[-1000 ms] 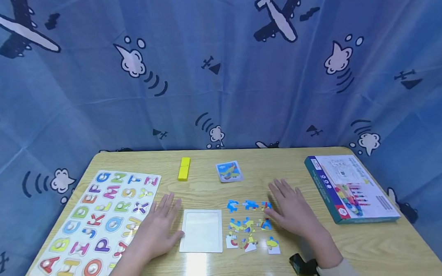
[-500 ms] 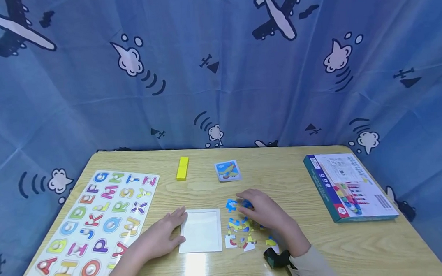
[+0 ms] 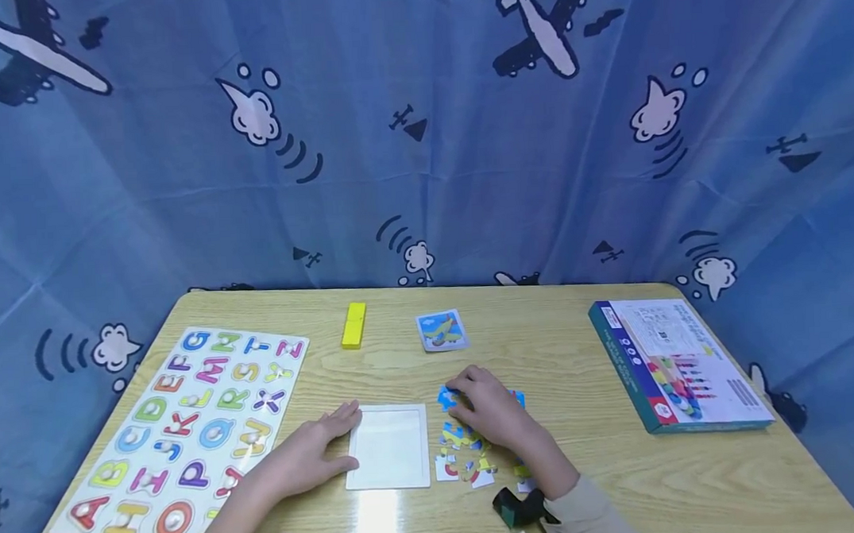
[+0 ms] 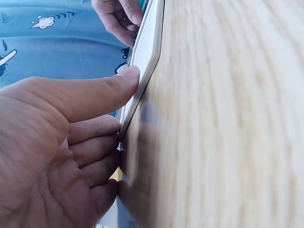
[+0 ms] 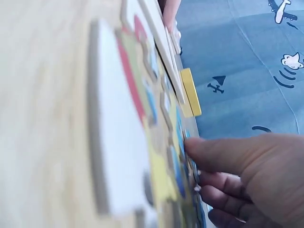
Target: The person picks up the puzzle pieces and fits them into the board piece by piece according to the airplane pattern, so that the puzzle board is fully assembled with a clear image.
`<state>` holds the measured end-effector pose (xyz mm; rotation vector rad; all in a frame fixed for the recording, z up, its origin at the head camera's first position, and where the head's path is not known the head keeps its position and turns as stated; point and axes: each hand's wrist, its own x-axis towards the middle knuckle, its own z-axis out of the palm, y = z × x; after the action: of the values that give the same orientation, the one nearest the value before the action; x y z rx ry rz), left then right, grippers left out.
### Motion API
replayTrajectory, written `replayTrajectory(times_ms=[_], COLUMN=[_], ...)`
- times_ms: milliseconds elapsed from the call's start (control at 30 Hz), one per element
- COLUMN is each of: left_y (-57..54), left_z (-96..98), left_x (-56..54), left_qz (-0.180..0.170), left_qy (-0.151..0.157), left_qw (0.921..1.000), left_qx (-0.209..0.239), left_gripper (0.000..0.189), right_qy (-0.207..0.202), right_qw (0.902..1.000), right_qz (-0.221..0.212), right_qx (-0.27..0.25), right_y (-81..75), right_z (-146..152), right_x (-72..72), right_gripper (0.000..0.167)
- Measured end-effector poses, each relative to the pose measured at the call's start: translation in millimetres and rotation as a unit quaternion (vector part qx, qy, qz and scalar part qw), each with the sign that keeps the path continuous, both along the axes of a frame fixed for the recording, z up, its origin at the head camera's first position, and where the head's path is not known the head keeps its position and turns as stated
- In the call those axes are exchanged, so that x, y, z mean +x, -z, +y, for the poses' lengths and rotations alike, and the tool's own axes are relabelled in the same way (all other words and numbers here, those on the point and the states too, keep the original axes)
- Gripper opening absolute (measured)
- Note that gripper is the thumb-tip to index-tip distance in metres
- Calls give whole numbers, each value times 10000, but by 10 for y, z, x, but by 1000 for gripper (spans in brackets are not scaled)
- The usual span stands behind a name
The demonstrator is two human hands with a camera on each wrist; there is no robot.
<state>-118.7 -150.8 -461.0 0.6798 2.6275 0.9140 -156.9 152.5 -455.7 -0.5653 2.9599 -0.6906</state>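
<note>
A white square puzzle tray (image 3: 388, 447) lies at the front middle of the table. My left hand (image 3: 310, 458) rests at its left side, thumb and fingertips touching the edge, as the left wrist view also shows. Right of the tray, several loose jigsaw pieces (image 3: 447, 467) lie in a loose group. My right hand (image 3: 494, 413) reaches over them, with thumb and forefinger pinching a blue puzzle piece (image 3: 445, 398) at the group's upper left. In the right wrist view, the thumb (image 5: 204, 148) touches the pieces. The right hand hides some pieces in the head view.
A small picture card (image 3: 442, 330) lies behind the pieces, with a yellow block (image 3: 354, 326) left of it. An alphabet peg board (image 3: 211, 395) covers the left side under the left forearm. A flat box (image 3: 678, 367) lies at the right.
My right hand has moved left from beside the pieces to the upper-left blue one, its fingers drawing together. My left hand has shifted slightly onto the tray's left edge.
</note>
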Motion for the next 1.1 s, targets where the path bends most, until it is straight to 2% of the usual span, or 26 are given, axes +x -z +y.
replayTrajectory(times_ms=[200, 333, 500, 633, 1100], left_y=[28, 31, 36, 51, 57], left_z=[-22, -26, -21, -23, -12], left_x=[-19, -19, -17, -21, -46], left_qz=[-11, -35, -78, -113, -75], left_qy=[4, -71, -197, -253, -232], left_qw=[9999, 9998, 9994, 9992, 9993], left_qx=[108, 165, 258, 302, 289], left_gripper=[68, 69, 72, 72, 73], right_qy=[64, 12, -254, -529, -955], right_qw=[9996, 9996, 9985, 9964, 9940], right_qz=[253, 296, 475, 646, 456], right_qx=[-82, 5, -94, -167, -268], right_y=[39, 0, -107, -131, -178], right_z=[-41, -70, -133, -215, -586], right_x=[14, 33, 84, 109, 112], right_gripper=[26, 27, 28, 27, 28])
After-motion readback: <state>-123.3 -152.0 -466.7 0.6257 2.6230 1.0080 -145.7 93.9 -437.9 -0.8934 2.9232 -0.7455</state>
